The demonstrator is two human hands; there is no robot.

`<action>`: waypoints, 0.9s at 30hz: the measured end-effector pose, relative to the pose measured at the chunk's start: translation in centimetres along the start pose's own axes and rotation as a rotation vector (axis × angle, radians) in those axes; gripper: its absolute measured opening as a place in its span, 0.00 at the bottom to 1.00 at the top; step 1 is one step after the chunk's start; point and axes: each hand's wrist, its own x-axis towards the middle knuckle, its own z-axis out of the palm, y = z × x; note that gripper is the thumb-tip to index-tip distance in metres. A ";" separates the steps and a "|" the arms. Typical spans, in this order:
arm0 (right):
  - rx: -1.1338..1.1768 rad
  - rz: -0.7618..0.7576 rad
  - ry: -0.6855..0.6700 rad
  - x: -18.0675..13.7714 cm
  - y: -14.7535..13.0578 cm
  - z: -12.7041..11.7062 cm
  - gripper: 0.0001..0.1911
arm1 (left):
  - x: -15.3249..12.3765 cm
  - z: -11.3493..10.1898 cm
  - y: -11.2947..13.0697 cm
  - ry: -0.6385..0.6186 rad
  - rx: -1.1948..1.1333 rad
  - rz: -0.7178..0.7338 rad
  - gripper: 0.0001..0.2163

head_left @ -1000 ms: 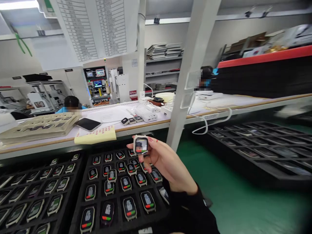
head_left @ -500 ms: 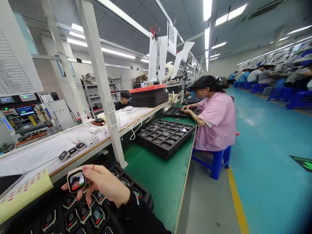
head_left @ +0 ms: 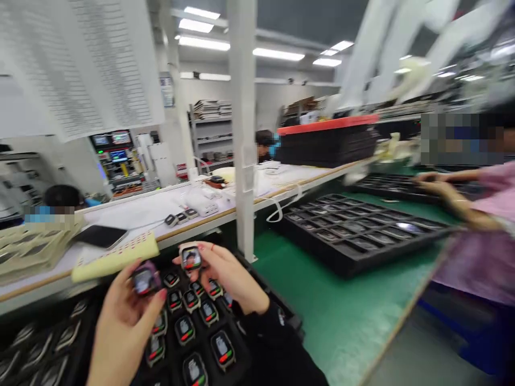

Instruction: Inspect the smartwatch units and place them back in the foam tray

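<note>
Between the thumb and fingers of my left hand (head_left: 120, 327) is a smartwatch (head_left: 144, 280) with a dark, purplish case, slightly blurred. My right hand (head_left: 227, 276) grips another smartwatch (head_left: 190, 258) by its edges, its light case and lit screen facing me. Both hands hover over a black foam tray (head_left: 290, 317) whose slots hold several watches with lit screens, such as this watch (head_left: 222, 347). At the lower left, partly behind my left forearm, lie more watches (head_left: 38, 348) in black slots.
A yellow sheet with red dots (head_left: 120, 258) and a dark phone (head_left: 100, 236) lie on the raised shelf. A white post (head_left: 244, 134) stands beyond my right hand. Another black foam tray (head_left: 346, 262) rests on the green bench, near a co-worker's arm (head_left: 454, 198).
The view has swung left. My left hand has come into sight holding a dark smartwatch. My right hand still holds its light-cased watch over the tray.
</note>
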 end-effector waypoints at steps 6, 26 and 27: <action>-0.030 0.057 0.056 -0.1 0.9 -0.2 0.21 | -0.3 1.6 0.0 -0.155 -0.132 -0.049 0.25; -0.206 0.090 -0.101 -0.8 -0.1 0.6 0.26 | -0.4 0.2 0.2 -0.090 -0.013 -0.044 0.24; -0.201 0.091 -0.095 -0.7 -0.1 0.6 0.25 | -0.5 0.1 0.3 -0.089 -0.009 -0.043 0.23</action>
